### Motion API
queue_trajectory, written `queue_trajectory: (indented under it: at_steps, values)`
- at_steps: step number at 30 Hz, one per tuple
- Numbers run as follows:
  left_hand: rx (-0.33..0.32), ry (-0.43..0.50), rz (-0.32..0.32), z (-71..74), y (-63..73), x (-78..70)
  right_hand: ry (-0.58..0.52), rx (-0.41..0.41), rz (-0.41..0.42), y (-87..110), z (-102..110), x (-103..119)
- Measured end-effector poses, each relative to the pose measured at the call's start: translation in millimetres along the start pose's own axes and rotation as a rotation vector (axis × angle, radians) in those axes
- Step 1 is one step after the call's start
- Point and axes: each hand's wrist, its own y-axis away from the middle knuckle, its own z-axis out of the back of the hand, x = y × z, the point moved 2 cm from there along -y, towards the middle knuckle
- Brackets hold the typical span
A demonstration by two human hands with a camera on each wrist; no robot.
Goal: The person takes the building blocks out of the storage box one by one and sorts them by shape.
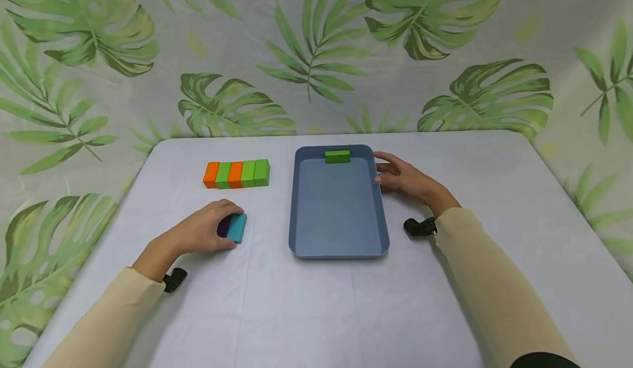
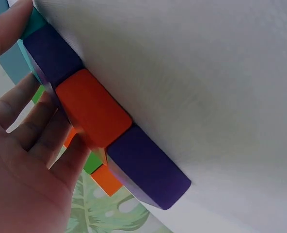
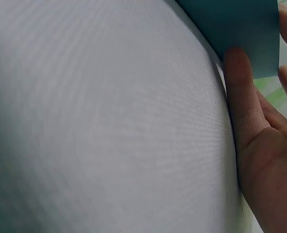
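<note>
My left hand [image 1: 205, 228] pinches the ends of a teal block [image 1: 237, 229] between thumb and fingers on the white table. Beside it a purple block [image 1: 224, 227] shows under the palm. In the left wrist view the row continues with an orange block [image 2: 95, 109] and another purple block [image 2: 149, 167]; the hand hides these from the head view. At the right side of a blue-grey tray [image 1: 339, 214], my right hand [image 1: 403, 180] touches the rim with its fingertips. Its thumb lies against the outer wall in the right wrist view. A green block [image 1: 337, 156] sits inside the tray's far end.
A row of orange and green blocks [image 1: 236, 174] lies behind my left hand, left of the tray. A leaf-patterned cloth [image 1: 316, 55] hangs behind the table's far edge. Black wrist cameras [image 1: 420, 227] are worn on both wrists.
</note>
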Motion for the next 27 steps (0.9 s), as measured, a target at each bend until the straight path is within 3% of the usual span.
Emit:
queue_trajectory:
  at_steps: [19, 23, 27]
  values:
    - [-0.020, 0.024, -0.003, 5.6, 3.0, -0.2, 0.002, 0.006, -0.006, -0.8, 0, 2]
    - [-0.118, 0.086, -0.031, 20.7, 6.3, -2.5, -0.003, 0.011, -0.002, -1.0, -1, 1]
    - [-0.249, 0.180, -0.114, 41.1, 5.7, -16.0, 0.003, 0.004, -0.005, -1.5, 1, -2]
